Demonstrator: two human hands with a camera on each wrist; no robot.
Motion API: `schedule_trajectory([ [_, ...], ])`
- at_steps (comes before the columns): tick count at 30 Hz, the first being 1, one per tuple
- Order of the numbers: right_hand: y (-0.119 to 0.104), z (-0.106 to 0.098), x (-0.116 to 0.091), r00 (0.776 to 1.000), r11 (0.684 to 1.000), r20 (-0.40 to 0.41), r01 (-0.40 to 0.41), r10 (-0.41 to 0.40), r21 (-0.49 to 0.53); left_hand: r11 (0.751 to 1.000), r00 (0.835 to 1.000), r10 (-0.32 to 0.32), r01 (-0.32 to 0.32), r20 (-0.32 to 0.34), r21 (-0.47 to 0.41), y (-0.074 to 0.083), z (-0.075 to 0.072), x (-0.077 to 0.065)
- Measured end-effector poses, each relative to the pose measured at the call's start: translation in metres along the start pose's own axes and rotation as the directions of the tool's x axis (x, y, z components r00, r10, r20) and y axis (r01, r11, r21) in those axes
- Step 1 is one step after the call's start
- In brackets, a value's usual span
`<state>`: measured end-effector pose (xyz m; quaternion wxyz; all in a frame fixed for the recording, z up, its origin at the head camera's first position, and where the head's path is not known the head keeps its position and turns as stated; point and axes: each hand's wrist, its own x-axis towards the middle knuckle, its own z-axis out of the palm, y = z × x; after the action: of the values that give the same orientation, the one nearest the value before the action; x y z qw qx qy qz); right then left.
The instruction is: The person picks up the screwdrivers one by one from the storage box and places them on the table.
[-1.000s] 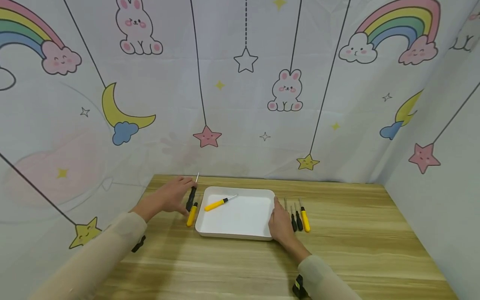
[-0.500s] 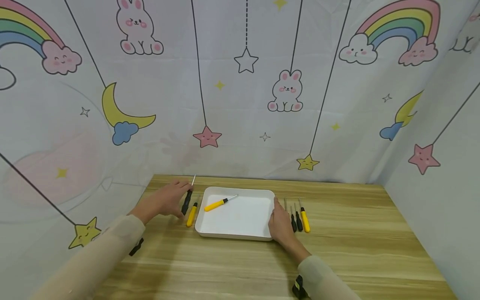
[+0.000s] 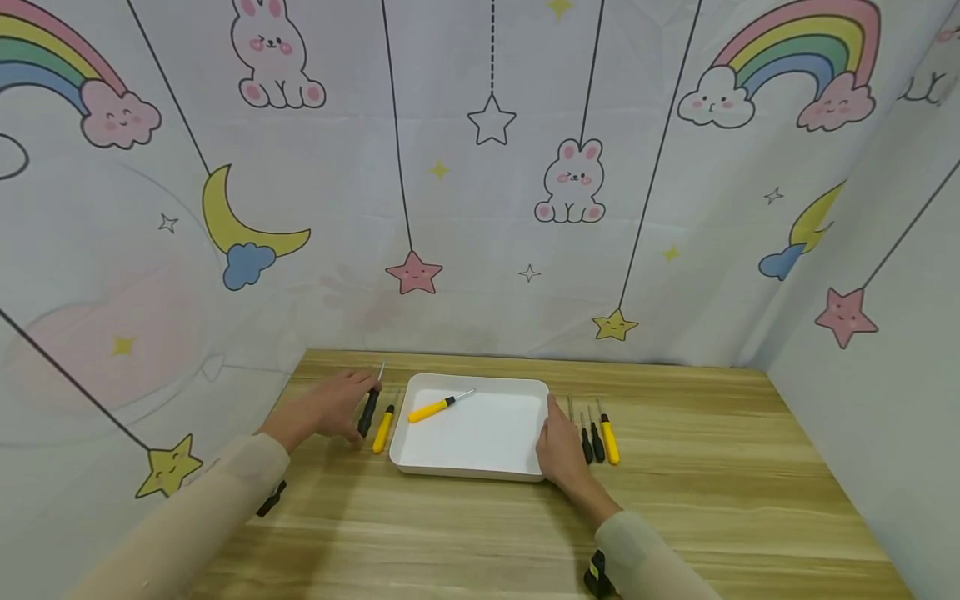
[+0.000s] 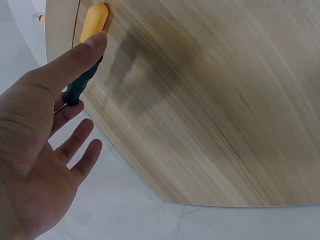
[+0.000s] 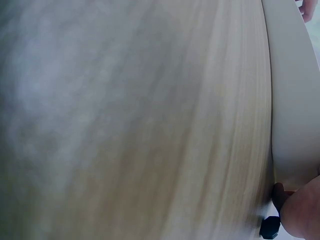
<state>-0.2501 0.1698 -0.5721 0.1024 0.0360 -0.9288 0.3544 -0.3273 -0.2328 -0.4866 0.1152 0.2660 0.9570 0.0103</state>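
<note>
My left hand (image 3: pixel 337 410) pinches a black-handled screwdriver (image 3: pixel 368 414) between thumb and fingers, its metal shaft pointing to the back of the table. In the left wrist view the dark handle (image 4: pixel 81 84) shows behind the thumb, with the other fingers spread loosely. Just right of it lies a yellow-handled screwdriver (image 3: pixel 383 431), close beside a white rectangular tray (image 3: pixel 480 446). Inside the tray, another yellow screwdriver (image 3: pixel 431 411) lies at a slant. My right hand (image 3: pixel 561 446) holds the tray's right side; in the right wrist view its fingertips (image 5: pixel 302 212) reach the tray wall (image 5: pixel 294 100).
Right of the tray, two small black screwdrivers (image 3: pixel 598 443) and a yellow one (image 3: pixel 611 442) lie in a row. Another thin shaft (image 3: pixel 572 407) is partly hidden by the right hand. A patterned curtain (image 3: pixel 480 250) hangs behind the wooden table (image 3: pixel 712 483).
The left hand has brought the black screwdriver left and toward the front, away from the yellow one beside the tray. The right hand and tray have stayed put.
</note>
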Motion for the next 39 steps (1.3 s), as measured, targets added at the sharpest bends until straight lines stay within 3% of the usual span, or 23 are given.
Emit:
schedule_trajectory([
  [19,0.002,0.000,-0.001,1.000,1.000,-0.005,0.005,-0.006,-0.012,1.000,1.000,0.020,-0.019,0.018,-0.021,-0.006,0.014,0.004],
  [39,0.003,0.002,0.001,1.000,1.000,-0.013,0.009,-0.009,-0.018,0.999,0.998,0.000,0.003,0.068,-0.040,-0.002,0.015,0.003],
])
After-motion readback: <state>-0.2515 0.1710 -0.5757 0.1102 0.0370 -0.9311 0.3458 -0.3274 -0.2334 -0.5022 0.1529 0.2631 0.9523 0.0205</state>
